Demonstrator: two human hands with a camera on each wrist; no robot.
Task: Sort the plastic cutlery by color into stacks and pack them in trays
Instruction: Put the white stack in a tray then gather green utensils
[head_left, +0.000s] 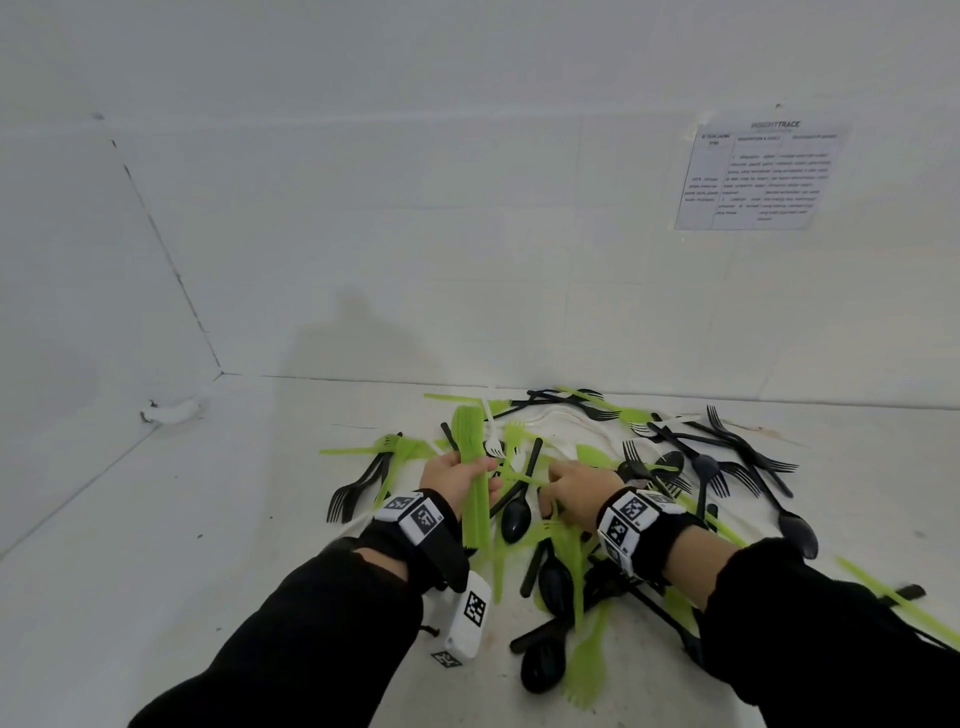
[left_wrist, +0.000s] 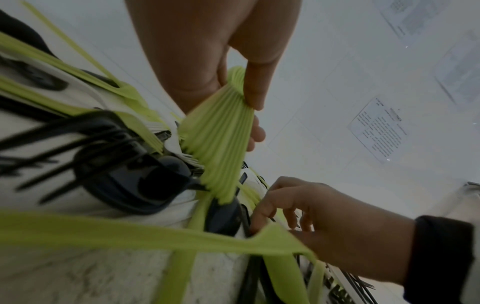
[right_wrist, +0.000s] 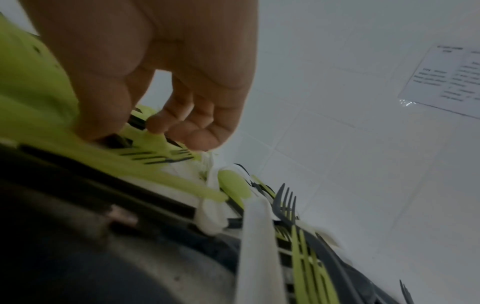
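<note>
A mixed pile of green, black and white plastic cutlery (head_left: 597, 467) lies on the white surface against the back wall. My left hand (head_left: 467, 470) grips a tight stack of green knives (head_left: 470, 441), held upright above the pile's left side. In the left wrist view the stack (left_wrist: 221, 139) fans out between thumb and fingers. My right hand (head_left: 566, 486) reaches down into the middle of the pile. Its thumb and curled fingertips (right_wrist: 155, 125) pinch a green fork (right_wrist: 161, 148) that lies on black pieces. Black spoons (head_left: 517, 519) lie between my wrists.
A printed sheet (head_left: 758, 176) hangs on the tiled wall at the upper right. The wall corner (head_left: 221, 371) stands to the left, with a small white lump (head_left: 171, 410) near it. Bare white surface (head_left: 208, 519) stretches left of the pile. Green and black pieces reach the right edge (head_left: 893, 592).
</note>
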